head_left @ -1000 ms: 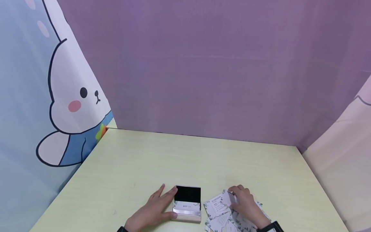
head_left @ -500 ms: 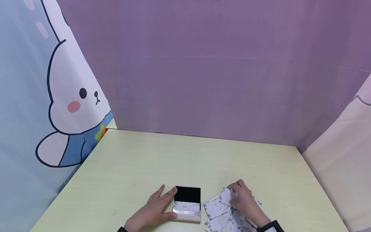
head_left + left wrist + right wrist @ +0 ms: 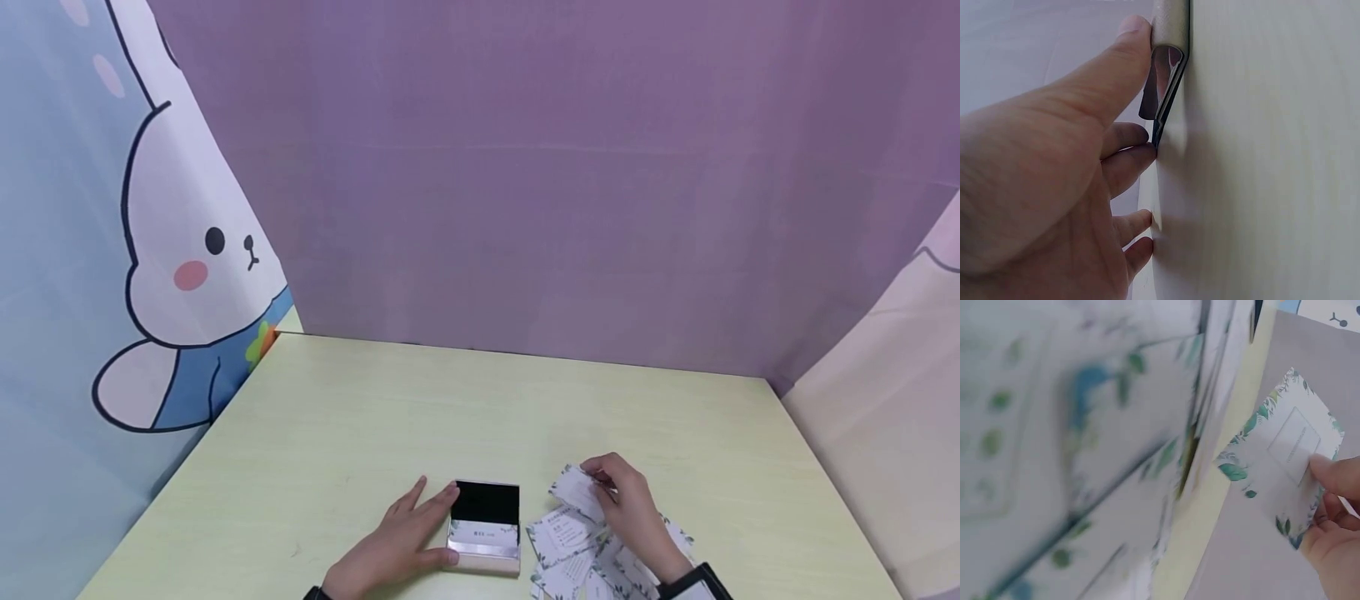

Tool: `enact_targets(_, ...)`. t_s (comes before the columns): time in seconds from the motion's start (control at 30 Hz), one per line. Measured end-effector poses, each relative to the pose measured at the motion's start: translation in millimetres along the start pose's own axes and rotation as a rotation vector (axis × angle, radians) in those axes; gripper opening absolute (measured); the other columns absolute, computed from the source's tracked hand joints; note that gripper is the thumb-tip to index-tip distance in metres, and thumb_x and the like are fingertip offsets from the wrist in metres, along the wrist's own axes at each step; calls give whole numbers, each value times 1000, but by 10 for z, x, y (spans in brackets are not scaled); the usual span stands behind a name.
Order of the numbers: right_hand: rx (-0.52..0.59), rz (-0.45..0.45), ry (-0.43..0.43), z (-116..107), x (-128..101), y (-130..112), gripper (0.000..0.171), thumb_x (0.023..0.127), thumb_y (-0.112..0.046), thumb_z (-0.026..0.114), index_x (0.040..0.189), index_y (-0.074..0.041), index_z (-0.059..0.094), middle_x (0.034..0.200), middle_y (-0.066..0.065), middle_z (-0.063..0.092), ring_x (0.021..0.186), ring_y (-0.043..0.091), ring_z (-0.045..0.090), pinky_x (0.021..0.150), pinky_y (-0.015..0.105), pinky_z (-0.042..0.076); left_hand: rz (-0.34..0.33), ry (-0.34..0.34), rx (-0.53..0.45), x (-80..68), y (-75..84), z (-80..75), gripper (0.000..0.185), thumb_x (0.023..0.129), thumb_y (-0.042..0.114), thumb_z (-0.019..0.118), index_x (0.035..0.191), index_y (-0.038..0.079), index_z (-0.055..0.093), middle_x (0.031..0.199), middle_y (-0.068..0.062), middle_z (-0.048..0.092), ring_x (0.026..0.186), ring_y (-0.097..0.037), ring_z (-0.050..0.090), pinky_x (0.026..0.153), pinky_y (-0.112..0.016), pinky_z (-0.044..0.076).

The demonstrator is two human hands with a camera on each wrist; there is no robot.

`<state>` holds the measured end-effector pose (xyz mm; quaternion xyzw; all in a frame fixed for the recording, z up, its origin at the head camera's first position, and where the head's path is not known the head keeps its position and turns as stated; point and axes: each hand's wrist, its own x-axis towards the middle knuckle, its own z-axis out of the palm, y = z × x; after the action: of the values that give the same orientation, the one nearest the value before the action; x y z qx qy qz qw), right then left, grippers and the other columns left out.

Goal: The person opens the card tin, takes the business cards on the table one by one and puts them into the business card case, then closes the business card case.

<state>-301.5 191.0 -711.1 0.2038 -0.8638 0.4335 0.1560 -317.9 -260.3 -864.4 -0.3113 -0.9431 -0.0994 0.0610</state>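
Note:
A card case (image 3: 483, 550) with a black inner lining lies on the table, a white leaf-printed card (image 3: 486, 533) tucked in its near part. Beside its left edge rests my left hand (image 3: 397, 537), fingers spread, the thumb at the near corner and a fingertip at the far corner. In the left wrist view the thumb touches the rounded edge of the case (image 3: 1171, 25). My right hand (image 3: 630, 508) pinches a white card with green leaves (image 3: 1288, 450) between thumb and fingers, raised above a loose pile of similar cards (image 3: 562, 537).
The pale yellow table (image 3: 480, 408) reaches back to a purple curtain (image 3: 525, 208). At the left hangs a blue cloth with a cartoon rabbit (image 3: 187, 250); a pale cloth (image 3: 885, 417) hangs at the right.
My right hand has lifted a card from the pile and moved slightly away from me and left with it. My left hand and the card case stay in place.

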Motion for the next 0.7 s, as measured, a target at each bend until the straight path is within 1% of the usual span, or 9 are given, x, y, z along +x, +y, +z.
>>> enact_targets(0.1,-8,0,37,79,52,106,31,82,-11,66,110,-21,59,103,-5,59,87,10,59,70,20,53,-10,-8,-23,-2,40,-49,104,66,82,44,147,31,5,154,14,4,141,-32,-13,95,-33,-38)
enact_targets(0.2,7,-67,87,320,64,574,29,80,-12,68,107,-21,61,102,-5,59,85,6,58,67,13,49,-16,-14,-33,0,50,-60,104,66,81,45,147,31,5,155,14,4,141,-32,-14,95,-33,-38)
enact_targets(0.23,12,-87,104,421,70,774,28,80,-17,69,106,-25,61,101,-9,59,84,3,57,63,10,47,-15,-17,-18,1,40,-54,104,66,82,44,147,31,5,155,14,4,141,-32,-14,95,-34,-38)
enact_targets(0.27,20,-84,96,455,92,746,28,80,-10,69,106,-19,62,101,-4,60,85,8,58,65,14,48,-11,-19,-13,1,32,-44,104,66,82,44,147,31,5,155,13,4,140,-33,-14,95,-34,-38)
enact_targets(0.4,17,-92,69,673,144,877,32,80,-10,69,109,-21,61,102,-6,61,85,9,58,56,20,47,-3,-10,4,-2,-25,23,104,66,82,43,148,30,6,154,15,3,141,-33,-12,96,-34,-38)
enact_targets(0.47,17,-83,51,735,193,761,33,82,-12,67,112,-24,60,101,-9,61,84,8,57,53,23,47,-7,-8,-11,-6,-47,62,104,65,82,44,147,31,6,154,16,2,141,-32,-13,96,-33,-38)
enact_targets(0.5,28,-102,54,791,209,791,34,82,-17,68,112,-30,59,99,-15,60,82,4,56,49,21,45,-8,-6,-13,-9,-60,80,104,65,82,44,147,31,6,154,17,2,141,-32,-12,96,-33,-38)
enact_targets(0.53,34,-115,33,735,241,514,33,83,-13,66,112,-26,60,99,-11,62,83,7,57,51,22,46,-13,-7,-21,-9,-70,100,104,65,82,45,147,31,6,154,17,2,141,-31,-13,96,-33,-38)
enact_targets(0.7,83,-108,-61,635,417,-452,34,84,-8,63,111,-28,60,92,-7,65,78,10,59,51,23,48,-14,4,-22,-14,-121,182,104,65,82,45,147,30,7,154,16,3,141,-32,-12,96,-34,-38)
